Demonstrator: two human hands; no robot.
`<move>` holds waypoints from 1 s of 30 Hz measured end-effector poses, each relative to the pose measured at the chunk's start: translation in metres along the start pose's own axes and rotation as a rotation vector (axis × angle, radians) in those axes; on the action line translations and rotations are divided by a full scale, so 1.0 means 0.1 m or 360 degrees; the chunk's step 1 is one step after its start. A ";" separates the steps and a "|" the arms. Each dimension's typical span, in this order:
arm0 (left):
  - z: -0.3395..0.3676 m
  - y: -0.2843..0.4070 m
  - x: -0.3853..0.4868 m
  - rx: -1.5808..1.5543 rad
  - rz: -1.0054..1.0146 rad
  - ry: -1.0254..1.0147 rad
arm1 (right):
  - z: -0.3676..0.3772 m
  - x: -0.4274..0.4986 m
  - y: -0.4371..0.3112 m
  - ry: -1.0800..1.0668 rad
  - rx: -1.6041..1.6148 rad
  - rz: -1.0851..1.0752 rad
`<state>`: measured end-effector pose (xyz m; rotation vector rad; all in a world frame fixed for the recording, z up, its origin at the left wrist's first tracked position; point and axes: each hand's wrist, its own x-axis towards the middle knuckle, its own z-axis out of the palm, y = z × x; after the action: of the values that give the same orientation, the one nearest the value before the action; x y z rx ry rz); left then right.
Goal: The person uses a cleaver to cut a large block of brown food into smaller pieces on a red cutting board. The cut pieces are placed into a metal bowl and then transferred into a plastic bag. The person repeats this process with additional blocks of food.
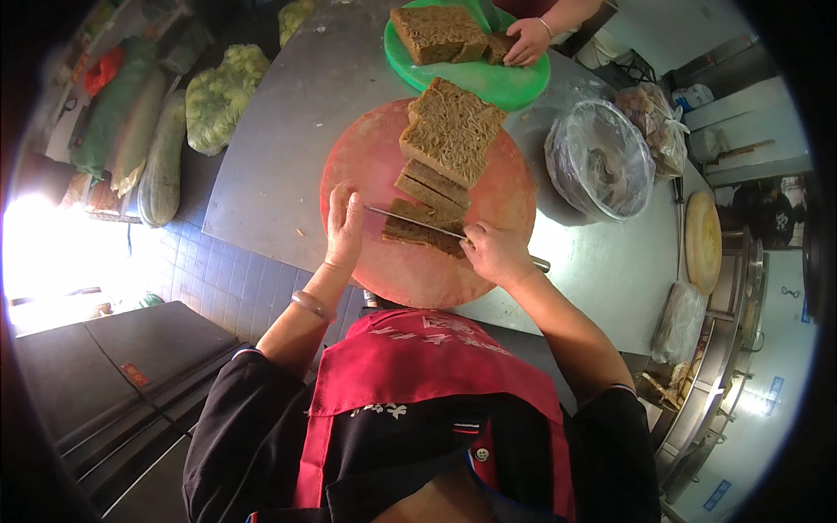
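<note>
My right hand (498, 253) grips a knife (418, 222), whose blade stands edge-on over the cut food, its tip pointing left. Beneath and beside the blade lie brown slices (420, 236) of a dense food cake. My left hand (344, 225) is near the blade's tip, fingers raised and apart, with nothing in it. Farther up the round red cutting board (373, 144) sits a larger block (454, 131) of the same cake, its top textured with strands. Between block and blade are narrower cut pieces (433, 188). The right hand hides part of the knife handle.
Across the metal table (274, 163), another person's hand (528, 40) touches cake on a green cutting board (516, 91). A plastic-lined container (600, 160) stands right of my board. Bagged greens (225, 98) and a large gourd (161, 163) lie beyond the left edge.
</note>
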<state>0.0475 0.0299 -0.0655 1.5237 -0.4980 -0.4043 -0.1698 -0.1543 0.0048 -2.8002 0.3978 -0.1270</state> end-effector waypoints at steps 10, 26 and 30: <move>0.20 0.28 0.26 0.0130 -0.0014 -0.0070 | -0.49 -0.30 -0.05 0.0243 0.0146 0.0144; 0.59 -0.36 1.03 0.0575 -0.0541 -0.0886 | -0.52 -1.81 0.09 0.0788 0.0770 0.1118; 0.53 -0.26 1.12 0.0778 -0.0612 -0.1132 | -0.51 -1.91 0.11 0.0810 0.0843 0.1229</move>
<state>0.1136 -0.0762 -0.0866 1.9387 -0.9030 -1.2154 -0.3622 -0.1245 0.0412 -1.9074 1.3014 -0.6525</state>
